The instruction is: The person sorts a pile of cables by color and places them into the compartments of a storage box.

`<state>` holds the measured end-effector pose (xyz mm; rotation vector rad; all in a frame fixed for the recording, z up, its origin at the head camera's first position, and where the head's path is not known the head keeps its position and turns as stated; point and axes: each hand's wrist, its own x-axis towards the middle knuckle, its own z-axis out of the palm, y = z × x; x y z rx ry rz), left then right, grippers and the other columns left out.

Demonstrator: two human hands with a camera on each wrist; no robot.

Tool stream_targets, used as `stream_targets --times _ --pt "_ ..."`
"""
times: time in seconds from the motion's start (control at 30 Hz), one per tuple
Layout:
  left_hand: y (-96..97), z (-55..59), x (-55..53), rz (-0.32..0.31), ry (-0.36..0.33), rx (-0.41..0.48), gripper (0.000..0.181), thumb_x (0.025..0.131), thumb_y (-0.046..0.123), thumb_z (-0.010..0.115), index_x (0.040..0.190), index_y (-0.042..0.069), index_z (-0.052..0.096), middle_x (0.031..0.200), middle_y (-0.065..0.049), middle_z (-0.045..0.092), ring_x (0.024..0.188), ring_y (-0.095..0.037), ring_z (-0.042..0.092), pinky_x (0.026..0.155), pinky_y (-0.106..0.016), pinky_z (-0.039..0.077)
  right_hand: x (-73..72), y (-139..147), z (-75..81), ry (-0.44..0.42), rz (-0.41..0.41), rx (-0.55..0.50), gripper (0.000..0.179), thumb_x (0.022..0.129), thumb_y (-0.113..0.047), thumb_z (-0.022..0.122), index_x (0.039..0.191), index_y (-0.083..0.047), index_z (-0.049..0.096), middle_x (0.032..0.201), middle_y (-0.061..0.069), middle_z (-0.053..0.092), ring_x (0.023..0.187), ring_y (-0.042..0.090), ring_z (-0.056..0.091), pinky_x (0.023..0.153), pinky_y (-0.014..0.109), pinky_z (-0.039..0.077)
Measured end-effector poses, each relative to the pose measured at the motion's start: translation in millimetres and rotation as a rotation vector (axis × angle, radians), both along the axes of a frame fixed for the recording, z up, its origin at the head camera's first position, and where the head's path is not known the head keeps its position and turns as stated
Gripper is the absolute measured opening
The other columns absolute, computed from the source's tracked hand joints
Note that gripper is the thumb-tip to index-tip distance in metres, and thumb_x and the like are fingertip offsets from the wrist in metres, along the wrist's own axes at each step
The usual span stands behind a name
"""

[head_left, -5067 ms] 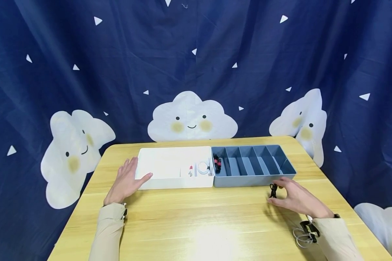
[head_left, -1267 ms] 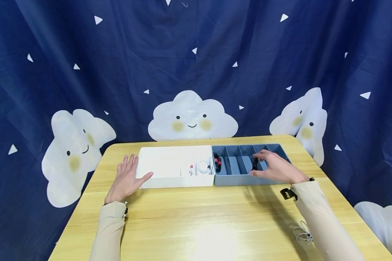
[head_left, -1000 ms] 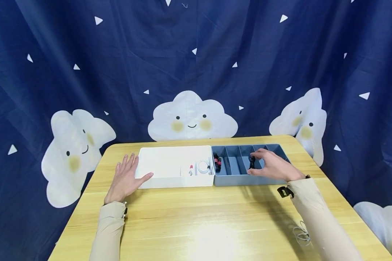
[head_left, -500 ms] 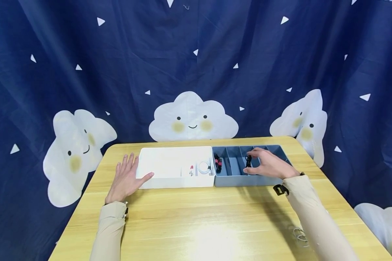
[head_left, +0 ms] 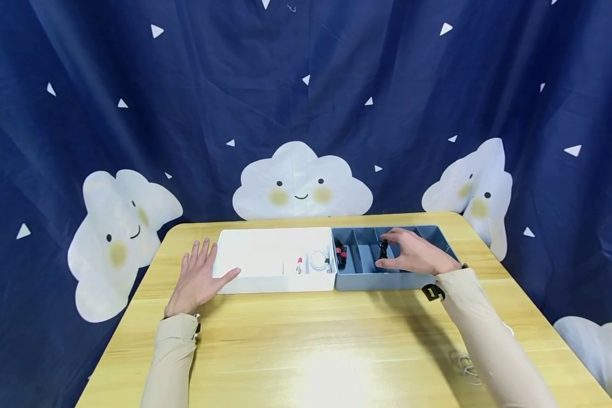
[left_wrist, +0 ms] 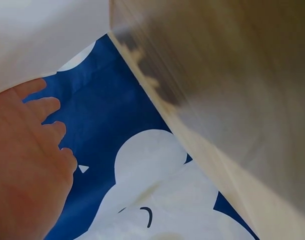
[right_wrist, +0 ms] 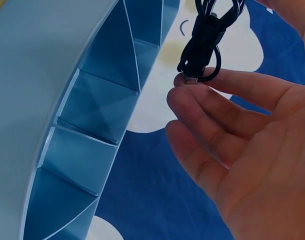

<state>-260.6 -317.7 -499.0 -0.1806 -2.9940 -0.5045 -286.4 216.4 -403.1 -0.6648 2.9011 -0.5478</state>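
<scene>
My right hand [head_left: 413, 253] pinches a bundled black cable [head_left: 383, 249] between thumb and fingers, over the middle compartments of the blue-grey divided box [head_left: 387, 282]. Close up in the right wrist view, the cable bundle [right_wrist: 205, 42] hangs with a metal plug end at its bottom, by the fingertips. My left hand [head_left: 196, 280], fingers straight and thumb spread, lies at the left end of the white box [head_left: 275, 285]. A black cable with a red band [head_left: 340, 254] lies in the leftmost compartment of the blue-grey box.
Inside the white box's right part lie a coiled white cable [head_left: 318, 260] and a small white cable with a red end [head_left: 299, 265]. Another white cable [head_left: 467, 368] lies on the wooden table [head_left: 285, 345], partly behind my right forearm. A blue curtain [head_left: 306, 113] hangs behind.
My right hand has carried the black cable from the table before the blue-grey box to above its compartments, then drifted left along them. My left hand has stayed in place.
</scene>
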Motion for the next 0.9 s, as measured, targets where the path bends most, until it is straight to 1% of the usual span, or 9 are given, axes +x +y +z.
stream_targets --times 0.2,0.37,0.5,0.63,0.9 --pt "-0.2 -0.2 -0.4 -0.001 0.002 0.004 0.112 0.092 0.080 0.048 0.164 0.000 0.018 0.174 -0.025 0.007 0.162 -0.046 -0.005 0.127 -0.070 0.001 -3.9 -4 -1.2 0.007 0.011 0.006 0.077 0.090 -0.049 0.076 0.146 0.000 0.056 0.151 0.025 0.053 0.136 0.043 0.054 0.109 0.062 0.048" --pt "-0.6 -0.6 -0.8 -0.003 -0.005 0.018 0.112 0.092 0.080 0.049 0.165 0.001 0.017 0.174 -0.024 0.006 0.161 -0.046 -0.006 0.127 -0.070 0.000 -6.5 -7 -1.7 0.000 0.026 0.000 0.078 0.091 -0.050 0.075 0.146 0.001 0.055 0.151 0.026 0.052 0.138 0.044 0.052 0.109 0.061 0.048" --pt "-0.6 -0.8 -0.9 -0.003 -0.010 0.018 0.112 0.092 0.080 0.049 0.165 0.001 0.016 0.174 -0.024 0.004 0.161 -0.046 -0.007 0.127 -0.070 0.000 -8.9 -8 -3.2 -0.009 0.026 -0.001 0.077 0.091 -0.048 0.075 0.147 0.002 0.054 0.152 0.026 0.051 0.140 0.045 0.050 0.111 0.062 0.047" --pt "-0.2 -0.6 -0.7 -0.004 -0.010 0.019 0.112 0.092 0.080 0.049 0.165 0.001 0.017 0.174 -0.024 0.005 0.161 -0.046 -0.007 0.127 -0.070 0.000 -11.0 -10 -5.4 -0.022 0.020 0.001 0.077 0.091 -0.047 0.076 0.147 0.001 0.054 0.152 0.025 0.051 0.139 0.043 0.052 0.110 0.060 0.047" --pt "-0.2 -0.9 -0.9 -0.004 -0.017 0.019 0.112 0.092 0.079 0.048 0.165 0.001 0.015 0.174 -0.025 0.005 0.161 -0.046 -0.007 0.127 -0.070 -0.001 -14.8 -12 -7.4 -0.013 0.037 0.009 0.075 0.091 -0.044 0.076 0.146 0.003 0.055 0.149 0.024 0.055 0.134 0.041 0.056 0.108 0.059 0.050"
